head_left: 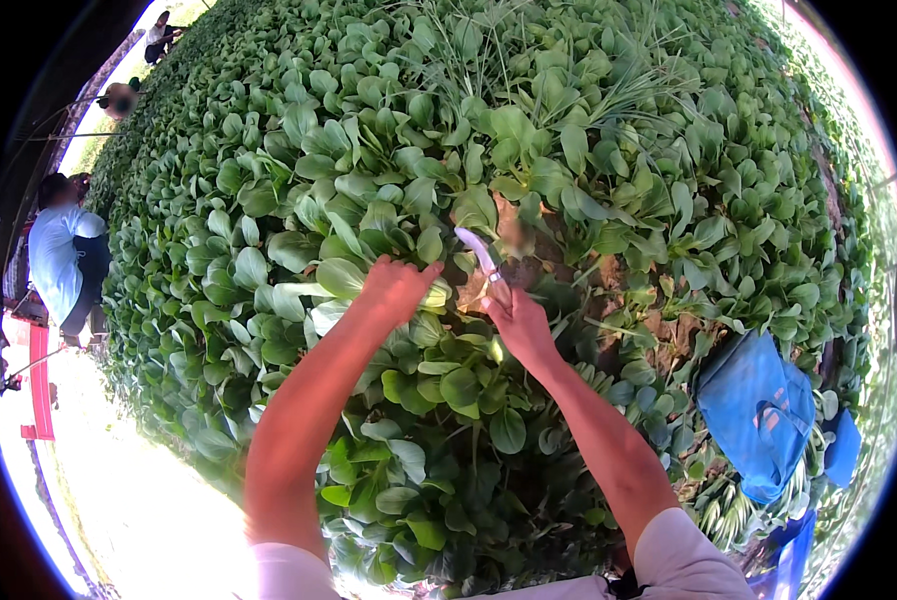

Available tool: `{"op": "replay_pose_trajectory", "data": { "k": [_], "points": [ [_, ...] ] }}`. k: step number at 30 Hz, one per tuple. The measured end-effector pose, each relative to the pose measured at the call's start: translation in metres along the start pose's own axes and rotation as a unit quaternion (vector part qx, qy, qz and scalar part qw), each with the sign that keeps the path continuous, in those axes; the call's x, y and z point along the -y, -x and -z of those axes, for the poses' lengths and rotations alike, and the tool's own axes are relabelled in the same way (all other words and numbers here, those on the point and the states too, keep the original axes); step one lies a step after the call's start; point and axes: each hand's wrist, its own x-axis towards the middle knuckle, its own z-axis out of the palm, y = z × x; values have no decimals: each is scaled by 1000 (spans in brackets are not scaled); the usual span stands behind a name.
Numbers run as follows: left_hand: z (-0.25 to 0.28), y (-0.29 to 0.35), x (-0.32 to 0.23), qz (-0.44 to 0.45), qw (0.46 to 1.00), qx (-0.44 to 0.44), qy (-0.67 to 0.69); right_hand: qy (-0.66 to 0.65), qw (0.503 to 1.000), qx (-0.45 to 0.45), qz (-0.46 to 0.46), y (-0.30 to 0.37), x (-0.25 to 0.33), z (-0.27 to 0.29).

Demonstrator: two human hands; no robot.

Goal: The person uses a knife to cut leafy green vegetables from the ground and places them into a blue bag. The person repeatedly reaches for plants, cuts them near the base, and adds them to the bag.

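My left hand [399, 290] is closed around a bok choy plant [341, 278], whose broad green leaves stick out to the left of my fingers. A pale stalk end shows by the fingertips. To the right, my right hand [517, 322] grips a curved knife [477, 248] by its handle. Its light blade points up and away from me, just right of my left hand and apart from it. Part of the handle is hidden in my fingers. Dense bok choy leaves [459, 385] surround both hands, and bare brown soil [514, 225] shows beyond the blade.
A blue bag [759, 410] lies on the plants at the right, with cut greens [734, 515] beside it. Tall grassy weeds [579, 70] rise at the far side. Several people are along the left edge, one in a light blue shirt [59, 245] near a red object [41, 380].
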Motion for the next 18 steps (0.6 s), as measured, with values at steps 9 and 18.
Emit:
{"op": "replay_pose_trajectory", "data": {
  "k": [9,18],
  "points": [
    [-71,4,23,215,975,42,44,203,978,36,34,-27,2,-44],
    [-87,23,15,213,970,-64,94,182,981,-21,64,-49,-32,-79]
  ]
}}
